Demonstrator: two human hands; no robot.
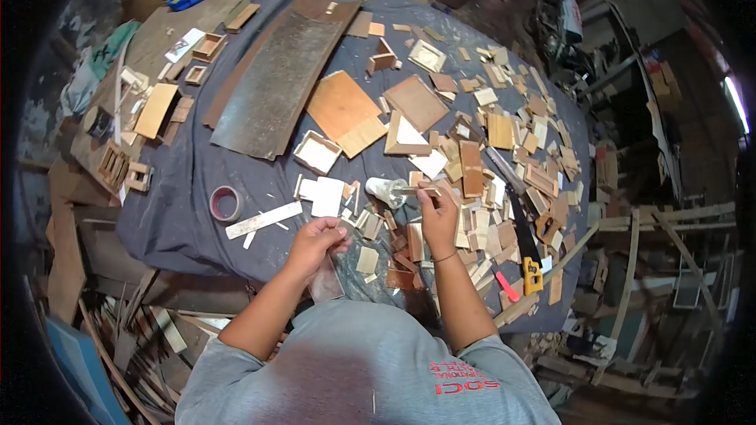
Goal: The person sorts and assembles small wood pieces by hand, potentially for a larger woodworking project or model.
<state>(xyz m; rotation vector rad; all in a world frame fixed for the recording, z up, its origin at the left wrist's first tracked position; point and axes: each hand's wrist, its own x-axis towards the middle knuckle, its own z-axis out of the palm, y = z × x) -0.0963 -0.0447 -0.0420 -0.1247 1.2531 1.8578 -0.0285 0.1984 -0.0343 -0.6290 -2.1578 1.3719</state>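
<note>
My right hand is closed on a thin stick, whose far end reaches to the mouth of a whitish, smeared cup. The cup appears tilted on the dark cloth. My left hand has its fingers curled together above the near edge of the cloth; anything between them is too small to make out. Just beyond that hand lie a white rectangular piece and a long pale strip. Small wood blocks lie between my hands.
A roll of tape lies at left. Beyond are a curved metal sheet, an orange-brown board and a small open box. Many wood offcuts cover the right side, with a yellow-handled saw and a red-handled tool.
</note>
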